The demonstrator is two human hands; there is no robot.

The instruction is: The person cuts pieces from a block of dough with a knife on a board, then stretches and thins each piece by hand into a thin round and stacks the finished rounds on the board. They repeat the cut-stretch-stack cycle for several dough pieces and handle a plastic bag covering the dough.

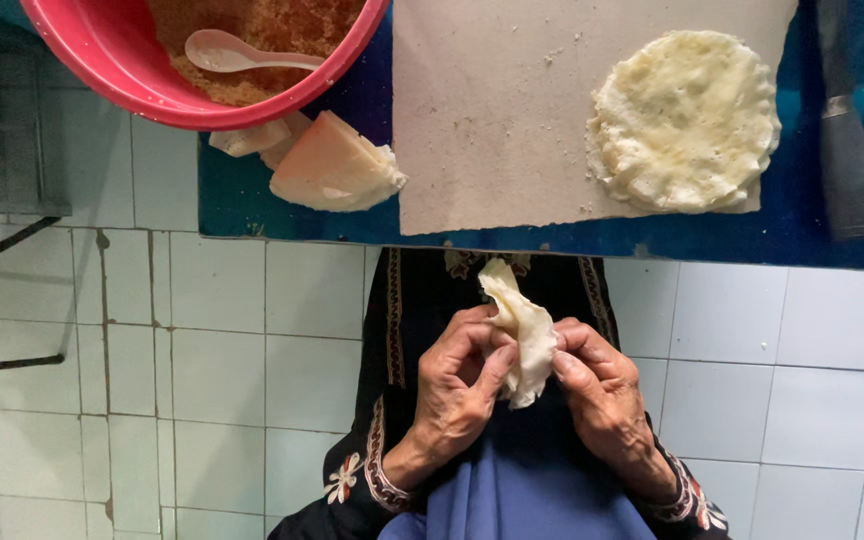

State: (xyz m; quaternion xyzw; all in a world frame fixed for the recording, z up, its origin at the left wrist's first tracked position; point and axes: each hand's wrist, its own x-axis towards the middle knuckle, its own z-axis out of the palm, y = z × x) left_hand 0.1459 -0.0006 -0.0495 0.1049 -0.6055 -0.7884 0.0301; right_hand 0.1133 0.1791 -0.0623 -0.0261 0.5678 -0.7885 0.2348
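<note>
White tiled floor [232, 330], pale folded wrapper [520, 335]

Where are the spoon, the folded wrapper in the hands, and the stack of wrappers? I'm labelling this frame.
spoon [220, 49], head view, on its bowl.
folded wrapper [524, 330], head view, on its middle between the hands.
stack of wrappers [685, 120], head view, on the top sheet's centre.

Lighting the scene softly and evenly from overhead, casting only faint shadows. Staying dim along the left edge, near the dark frame [2, 250]. Glaring mildly on the white floor tiles [782, 370]. Bending slightly at the corners; keeping everything else sharp.
</note>
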